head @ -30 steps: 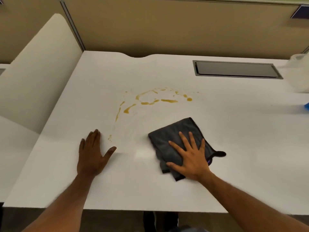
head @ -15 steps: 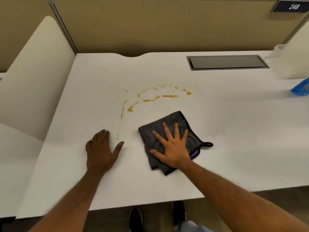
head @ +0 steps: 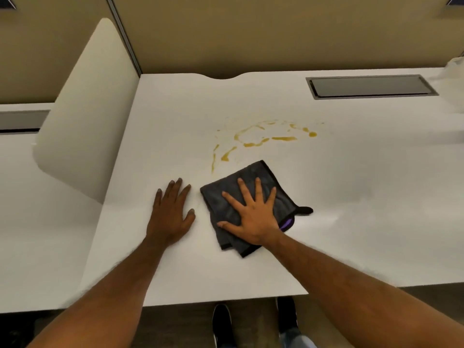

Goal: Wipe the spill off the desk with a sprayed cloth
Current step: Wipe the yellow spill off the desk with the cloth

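Cloth (head: 253, 182) partly hidden under right hand (head: 253, 217), pale container (head: 455, 65) cut off at right edge, shoes (head: 222, 322) blurred

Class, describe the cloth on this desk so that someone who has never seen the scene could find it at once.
Start at the white desk and find the yellow-brown spill near its middle. Just nearer than the spill lies the cloth, flat under the right hand. It is the only dark grey, folded thing there, with a black loop at one corner.
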`<action>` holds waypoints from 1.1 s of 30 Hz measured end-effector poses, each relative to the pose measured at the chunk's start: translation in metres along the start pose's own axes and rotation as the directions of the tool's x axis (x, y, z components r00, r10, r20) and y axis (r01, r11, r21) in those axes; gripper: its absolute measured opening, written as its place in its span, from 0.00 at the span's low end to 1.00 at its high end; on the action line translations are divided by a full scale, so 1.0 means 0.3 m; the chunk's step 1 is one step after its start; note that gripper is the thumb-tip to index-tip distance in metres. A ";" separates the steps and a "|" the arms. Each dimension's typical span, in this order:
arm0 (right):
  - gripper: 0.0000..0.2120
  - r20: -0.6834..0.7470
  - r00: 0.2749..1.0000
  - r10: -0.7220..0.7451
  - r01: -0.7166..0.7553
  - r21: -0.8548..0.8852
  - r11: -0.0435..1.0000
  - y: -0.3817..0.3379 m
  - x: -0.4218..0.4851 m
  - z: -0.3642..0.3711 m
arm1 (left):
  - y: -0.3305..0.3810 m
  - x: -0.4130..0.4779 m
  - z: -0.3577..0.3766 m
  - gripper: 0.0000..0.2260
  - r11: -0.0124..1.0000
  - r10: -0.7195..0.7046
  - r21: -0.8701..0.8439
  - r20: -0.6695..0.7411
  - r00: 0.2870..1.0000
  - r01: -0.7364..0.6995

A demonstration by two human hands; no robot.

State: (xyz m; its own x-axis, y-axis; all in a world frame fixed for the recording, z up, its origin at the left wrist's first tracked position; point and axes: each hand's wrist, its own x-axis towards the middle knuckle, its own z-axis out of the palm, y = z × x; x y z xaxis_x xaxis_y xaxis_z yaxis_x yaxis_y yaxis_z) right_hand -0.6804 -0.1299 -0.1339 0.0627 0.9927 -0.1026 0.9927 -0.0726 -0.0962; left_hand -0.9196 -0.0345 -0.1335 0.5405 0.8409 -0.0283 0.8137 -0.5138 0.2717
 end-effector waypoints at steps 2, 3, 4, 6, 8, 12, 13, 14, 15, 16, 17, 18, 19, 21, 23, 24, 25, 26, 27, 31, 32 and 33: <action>0.37 -0.027 0.999 -0.030 0.030 -0.001 1.000 0.047 -0.021 -0.007 | -0.028 0.036 -0.013 0.35 1.000 0.008 0.011 0.032 0.999 -0.008; 0.37 -0.026 1.000 -0.011 0.011 -0.003 1.000 0.077 -0.016 -0.013 | -0.040 0.053 -0.018 0.35 1.000 0.017 0.016 0.041 0.999 -0.018; 0.37 -0.016 0.999 0.038 -0.038 -0.001 0.999 0.101 0.007 -0.022 | -0.051 0.064 -0.021 0.35 0.999 0.029 0.020 0.040 0.999 -0.030; 0.39 0.013 0.984 0.175 -0.176 0.017 0.984 0.097 0.094 -0.041 | -0.080 0.079 -0.025 0.34 0.999 0.047 0.025 0.035 0.998 -0.048; 0.40 0.038 0.970 0.239 -0.240 0.034 0.970 0.016 0.183 -0.053 | -0.114 0.086 -0.033 0.32 0.999 0.046 0.025 0.029 0.999 -0.047; 0.39 0.014 1.000 -0.024 0.023 0.012 1.000 -0.197 0.194 -0.016 | -0.141 0.098 -0.048 0.32 0.996 -0.031 -0.091 -0.065 0.997 0.025; 0.38 -0.009 0.995 -0.097 0.097 -0.004 0.995 -0.208 0.160 0.003 | -0.140 0.100 -0.051 0.32 0.988 -0.071 -0.145 -0.082 0.994 0.059; 0.37 -0.043 0.988 -0.149 0.148 -0.018 0.989 -0.184 0.133 0.020 | -0.137 0.103 -0.051 0.31 0.980 -0.100 -0.179 -0.094 0.991 0.082; 0.35 -0.072 0.982 -0.177 0.176 -0.014 0.984 -0.135 0.118 0.026 | -0.140 0.106 -0.050 0.31 0.978 -0.113 -0.188 -0.099 0.989 0.093; 0.35 -0.084 0.981 -0.173 0.173 -0.014 0.985 -0.069 0.112 0.019 | -0.143 0.108 -0.045 0.31 0.979 -0.111 -0.180 -0.100 0.989 0.092; 0.35 -0.074 0.988 -0.135 0.133 -0.031 0.991 -0.002 0.115 0.004 | -0.142 0.111 -0.040 0.31 0.982 -0.105 -0.169 -0.099 0.990 0.087; 0.36 -0.064 0.996 -0.061 0.059 -0.038 0.998 0.056 0.137 -0.011 | -0.139 0.115 -0.036 0.31 0.984 -0.100 -0.156 -0.099 0.990 0.084; 0.37 -0.040 0.999 0.031 -0.032 -0.025 0.999 0.101 0.180 -0.031 | -0.136 0.117 -0.036 0.30 0.986 -0.095 -0.145 -0.104 0.990 0.080; 0.40 0.007 0.983 0.182 -0.182 0.007 0.983 0.103 0.286 -0.055 | -0.137 0.120 -0.034 0.30 0.988 -0.092 -0.132 -0.115 0.989 0.077; 0.42 0.037 0.982 0.186 -0.185 -0.009 0.983 0.014 0.364 -0.062 | -0.144 0.127 -0.032 0.29 0.989 -0.098 -0.125 -0.114 0.989 0.083; 0.42 0.043 0.991 0.127 -0.127 -0.015 0.992 -0.036 0.377 -0.061 | -0.146 0.128 -0.031 0.29 0.989 -0.095 -0.123 -0.108 0.990 0.082; 0.41 0.043 0.999 0.030 -0.029 -0.019 0.999 -0.070 0.366 -0.052 | -0.146 0.126 -0.031 0.29 0.989 -0.092 -0.123 -0.100 0.991 0.079; 0.40 0.026 0.996 -0.088 0.089 -0.038 0.995 -0.080 0.334 -0.033 | -0.145 0.125 -0.031 0.29 0.989 -0.093 -0.126 -0.093 0.991 0.081; 0.39 0.000 0.981 -0.194 0.193 -0.061 0.979 -0.062 0.295 -0.012 | -0.147 0.128 -0.034 0.29 0.988 -0.101 -0.128 -0.086 0.991 0.089; 0.38 -0.019 0.971 -0.238 0.236 -0.071 0.969 0.156 0.253 -0.026 | -0.132 0.136 -0.037 0.29 0.985 -0.153 -0.096 -0.067 0.986 0.146; 0.38 -0.003 0.985 -0.173 0.173 -0.063 0.983 0.194 0.287 -0.040 | -0.126 0.142 -0.032 0.29 0.984 -0.166 -0.075 -0.072 0.983 0.161; 0.39 0.014 0.995 -0.102 0.102 -0.050 0.994 0.211 0.337 -0.054 | -0.120 0.151 -0.027 0.29 0.983 -0.180 -0.054 -0.084 0.980 0.176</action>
State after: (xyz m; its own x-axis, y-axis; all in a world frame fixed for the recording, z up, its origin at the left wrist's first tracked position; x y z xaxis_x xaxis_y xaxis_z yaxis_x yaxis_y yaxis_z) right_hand -0.6095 -0.0326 -0.1343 -0.0399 0.9935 -0.1063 0.9978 0.0340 -0.0563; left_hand -0.9261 0.0233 -0.1367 0.3651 0.9310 0.0041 0.8834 -0.3478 0.3140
